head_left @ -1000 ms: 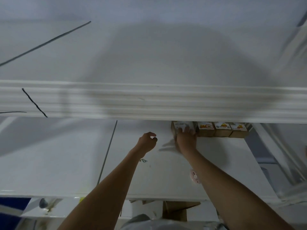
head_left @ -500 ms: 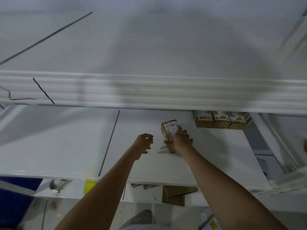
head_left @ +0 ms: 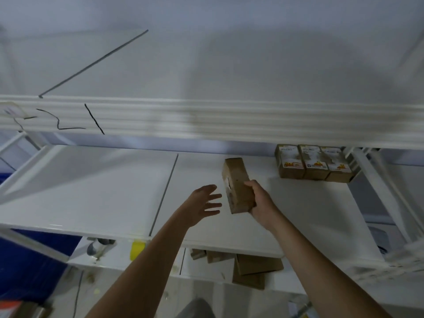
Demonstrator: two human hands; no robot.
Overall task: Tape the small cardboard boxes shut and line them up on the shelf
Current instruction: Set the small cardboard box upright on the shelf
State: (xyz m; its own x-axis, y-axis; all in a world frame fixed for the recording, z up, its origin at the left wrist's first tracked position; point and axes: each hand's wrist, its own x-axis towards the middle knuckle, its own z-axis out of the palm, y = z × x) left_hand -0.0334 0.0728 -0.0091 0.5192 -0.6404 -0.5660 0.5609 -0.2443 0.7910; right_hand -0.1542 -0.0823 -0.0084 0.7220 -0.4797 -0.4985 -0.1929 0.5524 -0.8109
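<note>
Right hand grasps a cardboard box at its lower end, raised and tilted above the shelf. Left hand released, fingers spread, just beside the box. Three boxes lined up at the shelf's back right; bare shelf lies to the left

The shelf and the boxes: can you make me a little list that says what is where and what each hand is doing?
right hand: the right hand grips a small cardboard box, tilted, lifted above the shelf
left hand: the left hand is open, fingers spread, beside that box, not touching it
row: three printed boxes stand side by side at the back right
shelf: white shelf
below: flat cardboard pieces and a yellow tape roll on a lower level
</note>
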